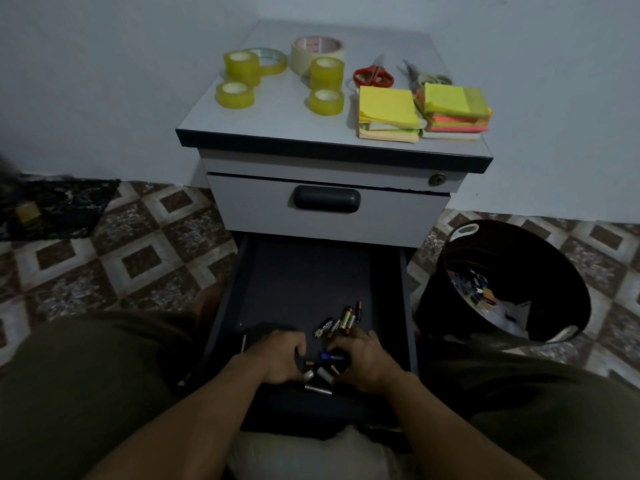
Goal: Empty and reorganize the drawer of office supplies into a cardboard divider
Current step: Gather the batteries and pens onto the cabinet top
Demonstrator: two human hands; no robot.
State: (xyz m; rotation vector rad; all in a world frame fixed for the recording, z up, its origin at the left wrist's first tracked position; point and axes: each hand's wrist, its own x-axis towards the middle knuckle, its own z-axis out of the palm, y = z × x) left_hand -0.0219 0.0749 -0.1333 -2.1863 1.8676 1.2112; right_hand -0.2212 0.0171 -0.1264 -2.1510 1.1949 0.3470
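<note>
The lower drawer (311,271) of a grey cabinet is pulled out toward me, dark inside. Several loose batteries (341,322) lie near its front right. More batteries (320,374), one with a blue end, are bunched at the front edge between my hands. My left hand (277,356) is inside the drawer, its fingers curled against the left side of that bunch. My right hand (365,363) curls over the bunch from the right, covering the blue-ended battery. Part of the bunch is hidden under my fingers.
On the cabinet top (270,109) lie several tape rolls (242,67), red scissors (374,76), grey scissors (420,76) and two sticky-note stacks (389,112). The upper drawer (329,209) is closed. A black bin (505,282) with scraps stands to the right on the tiled floor.
</note>
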